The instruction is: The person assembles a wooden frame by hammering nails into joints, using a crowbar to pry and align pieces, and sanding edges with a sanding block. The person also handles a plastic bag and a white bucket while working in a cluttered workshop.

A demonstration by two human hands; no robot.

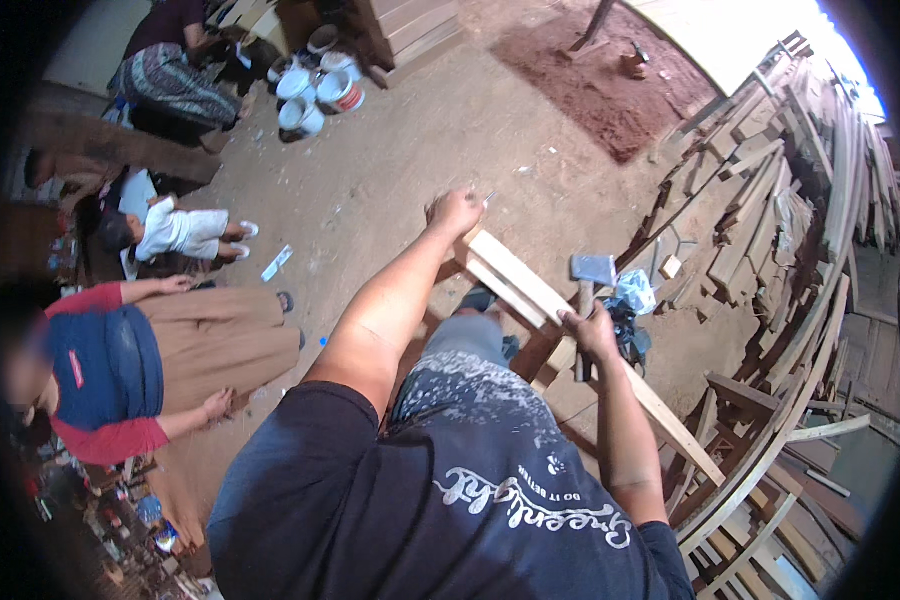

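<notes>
My left hand (457,213) is closed in a pinch near the far end of a pale wooden frame (518,275). A thin, nail-like piece (490,197) sticks out from its fingertips. My right hand (592,332) wraps around the handle of a hammer (594,268) with a broad grey metal head, held upright beside the frame. The frame's long bars slant from my left hand down to the right, passing by my right forearm. My body and arms partly hide the lower parts of the frame.
Stacked timber (760,220) fills the right side. White buckets (300,105) stand at the far left. A person in a red and blue top (110,360) stands at left, with a child in white (175,230) beyond. A plastic bag (635,292) lies past the hammer.
</notes>
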